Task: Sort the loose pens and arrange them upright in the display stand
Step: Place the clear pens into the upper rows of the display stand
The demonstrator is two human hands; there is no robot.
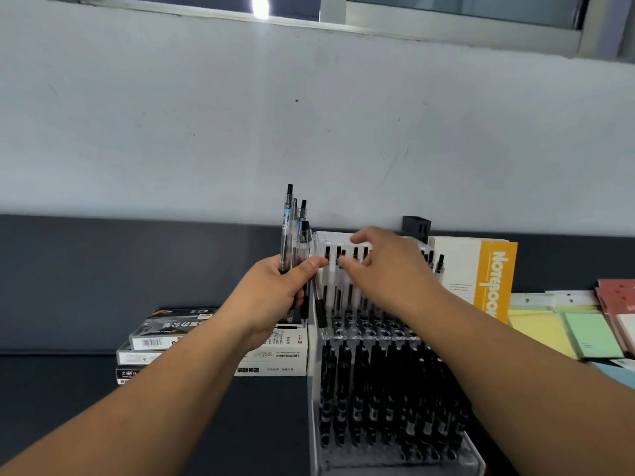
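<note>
A clear acrylic display stand (pixel 369 333) stands on the dark table, its tiers filled with several upright black-tipped pens. My left hand (pixel 275 297) grips a bundle of several clear pens (pixel 292 235) upright, just left of the stand's top tier. One pen (pixel 319 304) from the bundle slants down against the stand's left edge. My right hand (pixel 381 266) is over the upper rows, its curled fingers touching the tops of the pens there. I cannot tell whether it pinches one.
Stacked pen boxes (pixel 206 341) lie left of the stand. A white and yellow notebook (pixel 481 273) leans behind it on the right. Coloured paper pads (pixel 567 331) lie at the right. A black holder (pixel 416 224) stands by the wall.
</note>
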